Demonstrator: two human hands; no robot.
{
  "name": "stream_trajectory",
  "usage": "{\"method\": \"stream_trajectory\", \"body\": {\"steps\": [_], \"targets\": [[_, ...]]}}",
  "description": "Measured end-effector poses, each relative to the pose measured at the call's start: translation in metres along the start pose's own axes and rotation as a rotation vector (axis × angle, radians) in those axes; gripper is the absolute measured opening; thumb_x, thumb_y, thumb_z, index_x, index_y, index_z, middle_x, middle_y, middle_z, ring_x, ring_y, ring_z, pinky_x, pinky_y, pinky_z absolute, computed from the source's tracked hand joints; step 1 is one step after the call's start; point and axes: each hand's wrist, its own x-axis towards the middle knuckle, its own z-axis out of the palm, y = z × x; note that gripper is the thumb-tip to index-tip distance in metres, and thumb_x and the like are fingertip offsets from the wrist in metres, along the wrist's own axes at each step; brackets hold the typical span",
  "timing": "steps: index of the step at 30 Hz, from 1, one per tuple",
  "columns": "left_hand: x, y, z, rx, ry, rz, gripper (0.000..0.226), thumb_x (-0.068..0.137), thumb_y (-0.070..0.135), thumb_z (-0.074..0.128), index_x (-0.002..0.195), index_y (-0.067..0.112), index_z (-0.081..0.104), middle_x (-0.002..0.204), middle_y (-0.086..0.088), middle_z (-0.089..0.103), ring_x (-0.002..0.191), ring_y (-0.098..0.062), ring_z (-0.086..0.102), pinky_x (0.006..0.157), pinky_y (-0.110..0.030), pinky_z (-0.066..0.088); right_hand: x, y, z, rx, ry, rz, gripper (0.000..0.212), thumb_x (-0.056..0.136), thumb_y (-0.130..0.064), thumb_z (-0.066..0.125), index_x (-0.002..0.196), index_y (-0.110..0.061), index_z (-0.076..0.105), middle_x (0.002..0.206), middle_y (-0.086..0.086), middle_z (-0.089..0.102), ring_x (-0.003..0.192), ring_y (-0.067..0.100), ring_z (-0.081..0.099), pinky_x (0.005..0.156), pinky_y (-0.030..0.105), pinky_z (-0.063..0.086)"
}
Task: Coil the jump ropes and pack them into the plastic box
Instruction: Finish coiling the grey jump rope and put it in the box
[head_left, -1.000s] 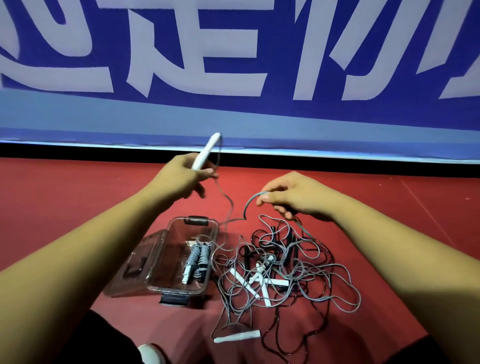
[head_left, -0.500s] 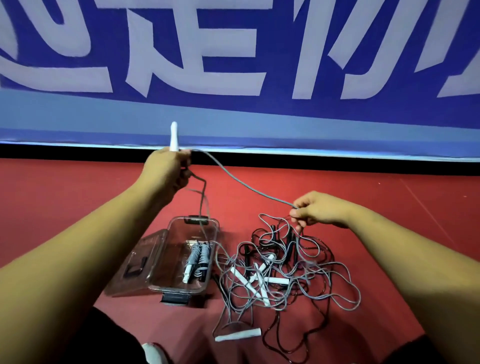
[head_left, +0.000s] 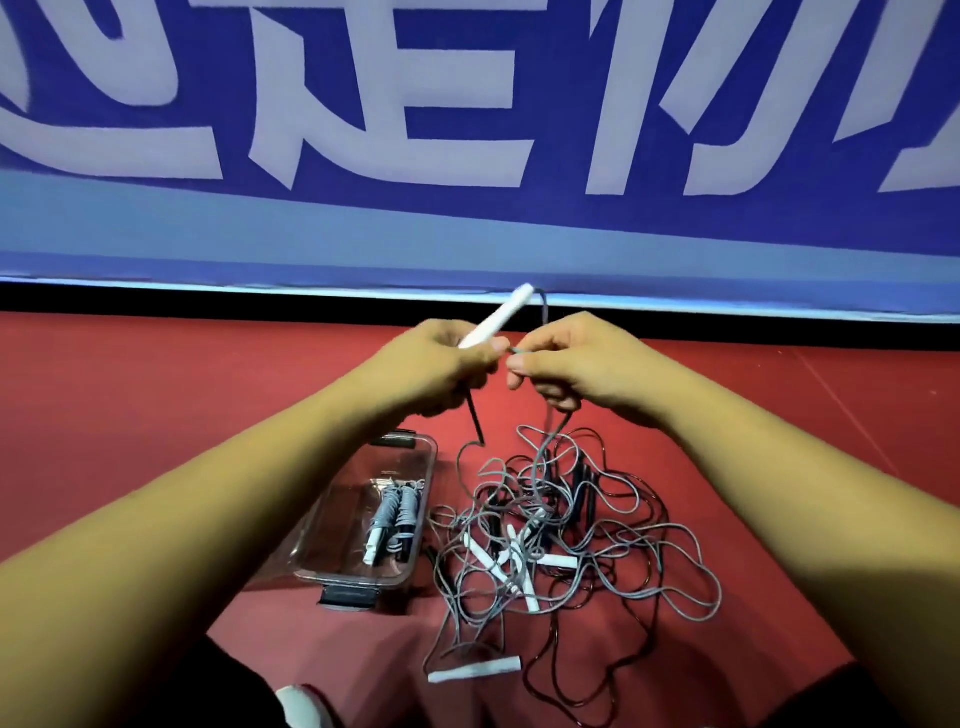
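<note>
As the left hand (head_left: 431, 364) grips a slim white handle (head_left: 498, 317), thin cord (head_left: 475, 423) dangles.

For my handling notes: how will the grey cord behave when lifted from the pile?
Probably floppy: the grey cord sags in loose curves below the right hand. Likely to snag, since the pile looks tangled. Its white handle looks stiff and straight.

Large white characters (head_left: 384, 104), seemingly Chinese, span the blue banner (head_left: 467, 234); the top edge crops them, so none reads whole.
</note>
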Motion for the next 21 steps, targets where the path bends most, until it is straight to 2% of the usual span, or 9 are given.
{"method": "stream_trajectory", "body": {"steps": [2,6,8,10,12,14,16,18,21], "targets": [[0.004,-0.001,-0.005,-0.117,0.153,0.010,0.028,0.100,0.021,0.054,0.074,0.017,0.048,0.047,0.007,0.040,0.033,-0.006,0.027,0.035,-0.012,0.017,-0.001,0.016,-0.011,-0.030,-0.032,0.040,0.022,0.097,-0.010,0.055,0.079,0.000,0.064,0.054,0.009,0.045,0.050,0.020,0.049,0.051,0.026,0.044],[0.012,-0.006,-0.034,-0.496,0.397,0.098,0.030,0.101,0.019,0.051,0.074,0.022,0.039,0.051,0.006,0.033,0.036,-0.006,0.022,0.037,-0.011,0.016,-0.008,0.067,-0.024,-0.100,-0.159,0.307,0.025,0.100,-0.004,0.047,0.078,-0.003,0.060,0.060,0.008,0.056,0.075,0.030,0.065,0.067,0.028,0.051],[0.016,-0.015,-0.048,-0.493,0.463,0.074,0.029,0.101,0.021,0.051,0.073,0.021,0.041,0.054,0.003,0.037,0.036,-0.007,0.024,0.037,-0.012,0.017,-0.013,0.084,-0.025,-0.091,-0.183,0.380,0.026,0.100,-0.005,0.045,0.080,-0.003,0.060,0.062,0.009,0.060,0.079,0.031,0.066,0.075,0.033,0.051],[0.018,-0.028,-0.057,-0.220,0.489,-0.014,0.027,0.100,0.023,0.053,0.074,0.016,0.048,0.062,-0.004,0.051,0.036,-0.010,0.031,0.036,-0.014,0.021,-0.011,0.085,-0.023,-0.079,-0.136,0.359,0.025,0.101,-0.008,0.046,0.083,-0.002,0.062,0.058,0.007,0.057,0.060,0.023,0.061,0.069,0.036,0.051],[0.018,-0.037,-0.061,0.187,0.476,-0.103,0.021,0.099,0.023,0.054,0.082,0.012,0.055,0.074,-0.005,0.068,0.038,-0.016,0.043,0.037,-0.018,0.028,-0.007,0.066,-0.017,-0.158,-0.092,0.269,0.023,0.100,-0.011,0.049,0.088,-0.002,0.067,0.053,0.002,0.051,0.046,0.011,0.049,0.057,0.029,0.046],[0.017,-0.038,-0.062,0.524,0.493,-0.101,0.019,0.099,0.025,0.055,0.088,0.010,0.058,0.070,-0.003,0.070,0.042,-0.018,0.056,0.042,-0.023,0.031,-0.006,0.040,-0.009,-0.209,-0.096,0.193,0.024,0.100,-0.015,0.050,0.093,-0.003,0.069,0.052,-0.001,0.047,0.045,0.011,0.042,0.050,0.023,0.039],[0.016,-0.032,-0.057,0.658,0.543,-0.024,0.020,0.098,0.027,0.056,0.090,0.010,0.059,0.059,-0.003,0.064,0.046,-0.016,0.062,0.047,-0.026,0.033,-0.008,0.017,-0.001,-0.235,-0.139,0.130,0.024,0.100,-0.020,0.051,0.094,-0.007,0.071,0.049,-0.004,0.047,0.046,0.014,0.039,0.048,0.024,0.034],[0.013,-0.021,-0.046,0.545,0.480,0.081,0.015,0.096,0.029,0.059,0.095,0.014,0.064,0.053,-0.001,0.061,0.043,-0.013,0.058,0.046,-0.025,0.035,-0.010,0.002,0.005,-0.246,-0.147,0.084,0.025,0.100,-0.021,0.052,0.092,-0.008,0.071,0.050,-0.004,0.048,0.045,0.014,0.038,0.046,0.023,0.032],[0.000,-0.005,-0.024,0.185,0.089,0.092,0.020,0.096,0.029,0.061,0.102,0.011,0.069,0.053,-0.008,0.055,0.039,-0.014,0.042,0.040,-0.020,0.027,-0.010,-0.011,0.009,-0.221,-0.074,0.027,0.026,0.099,-0.021,0.052,0.090,-0.005,0.071,0.055,0.000,0.051,0.043,0.012,0.042,0.045,0.021,0.036]]}}
